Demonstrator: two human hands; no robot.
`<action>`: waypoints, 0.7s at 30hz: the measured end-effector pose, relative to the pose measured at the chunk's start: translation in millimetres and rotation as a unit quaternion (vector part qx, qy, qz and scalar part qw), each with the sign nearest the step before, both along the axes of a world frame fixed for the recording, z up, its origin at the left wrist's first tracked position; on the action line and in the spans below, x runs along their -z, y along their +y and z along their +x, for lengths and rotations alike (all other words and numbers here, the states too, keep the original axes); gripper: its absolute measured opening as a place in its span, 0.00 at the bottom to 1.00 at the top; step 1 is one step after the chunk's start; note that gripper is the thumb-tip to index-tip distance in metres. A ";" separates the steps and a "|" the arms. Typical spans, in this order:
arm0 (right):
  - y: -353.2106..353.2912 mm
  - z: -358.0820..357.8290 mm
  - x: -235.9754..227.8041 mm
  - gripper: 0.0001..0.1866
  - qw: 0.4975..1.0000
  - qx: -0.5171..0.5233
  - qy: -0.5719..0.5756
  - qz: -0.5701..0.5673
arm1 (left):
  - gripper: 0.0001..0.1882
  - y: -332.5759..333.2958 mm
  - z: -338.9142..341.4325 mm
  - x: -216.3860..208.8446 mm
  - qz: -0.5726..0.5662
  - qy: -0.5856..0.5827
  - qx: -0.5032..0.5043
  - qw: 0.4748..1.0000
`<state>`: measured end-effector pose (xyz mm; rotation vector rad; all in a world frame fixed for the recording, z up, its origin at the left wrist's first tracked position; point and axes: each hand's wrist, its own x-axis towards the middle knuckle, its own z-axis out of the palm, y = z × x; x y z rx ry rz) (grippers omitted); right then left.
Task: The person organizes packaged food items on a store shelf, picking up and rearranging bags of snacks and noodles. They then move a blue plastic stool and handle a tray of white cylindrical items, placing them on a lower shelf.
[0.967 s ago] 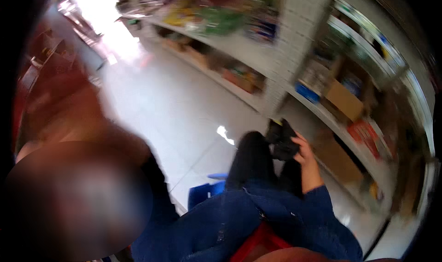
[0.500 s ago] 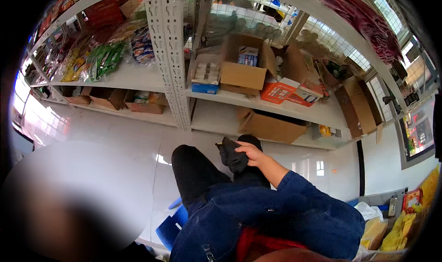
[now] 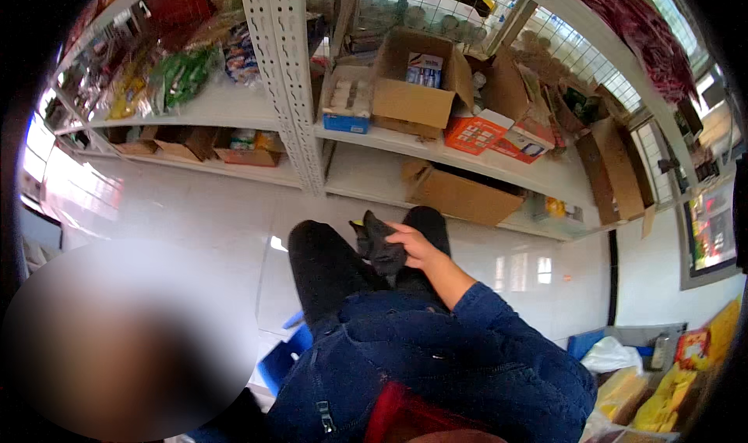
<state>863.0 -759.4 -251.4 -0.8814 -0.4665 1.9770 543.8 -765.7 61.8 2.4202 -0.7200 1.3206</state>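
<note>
My right hand [image 3: 415, 245] is closed on a crumpled dark grey cloth [image 3: 380, 247]. It holds the cloth above my lap, between my knees in black trousers [image 3: 321, 264]. A small yellow-green edge shows at the cloth's upper left. Whether it is a glove or another cloth article, I cannot tell. The bent right arm wears a dark blue sleeve [image 3: 506, 322], pushed up the forearm. My left hand is out of view.
White metal shelves [image 3: 284, 77] stand ahead, with cardboard boxes [image 3: 413, 104] and plastic packets [image 3: 183, 77]. A low cardboard box [image 3: 463, 195] sits on the bottom shelf. Part of a blue stool [image 3: 282, 357] shows beneath me. Yellow packages [image 3: 666, 396] lie at right; a blurred patch covers the lower left.
My right hand and the cloth have shifted slightly left and up in the picture. The shelves also sit a little higher, as the view has tilted. The grip on the cloth stays.
</note>
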 end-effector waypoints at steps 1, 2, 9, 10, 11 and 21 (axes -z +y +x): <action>-3.2 -5.1 9.4 0.26 1.000 0.016 -0.007 0.001 | 0.26 0.5 -10.6 -1.6 -0.017 -0.048 -0.018 0.999; -7.2 -12.4 22.5 0.26 0.999 0.032 0.025 0.005 | 0.26 5.6 -17.9 -1.9 -0.055 -0.110 -0.043 0.991; -8.0 -1.1 18.8 0.29 0.990 0.102 0.053 0.080 | 0.15 102.4 58.4 156.7 -0.585 -0.081 -0.223 0.776; -10.5 -2.8 10.1 0.30 0.989 0.121 0.037 0.078 | 0.16 104.9 70.9 190.7 -0.629 -0.004 -0.284 0.723; -10.3 2.7 9.7 0.30 0.990 0.116 0.033 0.074 | 0.17 117.1 81.0 251.8 -0.668 0.027 -0.276 0.691; 21.5 44.1 -32.9 0.27 0.979 0.157 0.026 0.126 | 0.21 112.1 129.0 345.4 -0.652 0.245 -0.307 0.648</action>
